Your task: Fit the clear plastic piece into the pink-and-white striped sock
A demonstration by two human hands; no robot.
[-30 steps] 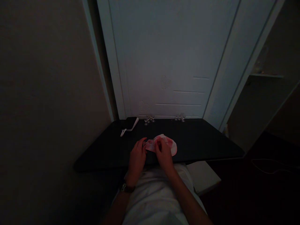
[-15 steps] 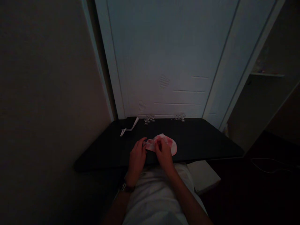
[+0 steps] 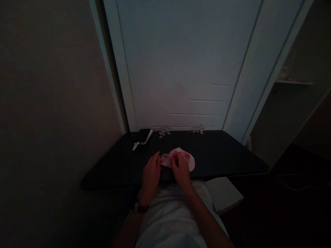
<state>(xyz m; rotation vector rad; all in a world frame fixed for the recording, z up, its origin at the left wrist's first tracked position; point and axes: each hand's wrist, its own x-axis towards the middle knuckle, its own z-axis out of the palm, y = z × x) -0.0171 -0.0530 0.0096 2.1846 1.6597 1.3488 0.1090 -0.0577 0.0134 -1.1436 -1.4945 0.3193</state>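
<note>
A flat pink-and-white piece, rounded at its right end (image 3: 191, 162), lies on the black table in front of me. It looks like cloth or a printed pouch; the dim light hides its exact kind. My right hand (image 3: 181, 168) rests over its middle, thumb and forefinger pinched on it. At its narrow left end, my left hand (image 3: 152, 170) curls its fingers round a small clear piece (image 3: 164, 157) that touches the pink-and-white one. The left fingertips partly cover that clear piece.
Two clusters of small clear pieces with round bases, one on the left (image 3: 164, 131) and one on the right (image 3: 198, 129), stand along the table's back edge. A black-and-white object (image 3: 144, 136) lies back left. Behind the table rises a pale door panel (image 3: 181, 62); a white box (image 3: 224, 194) sits below, at right.
Hardly anything differs. The left fingers have shifted slightly at the clear piece, and the right hand keeps its pinch in the same spot.
</note>
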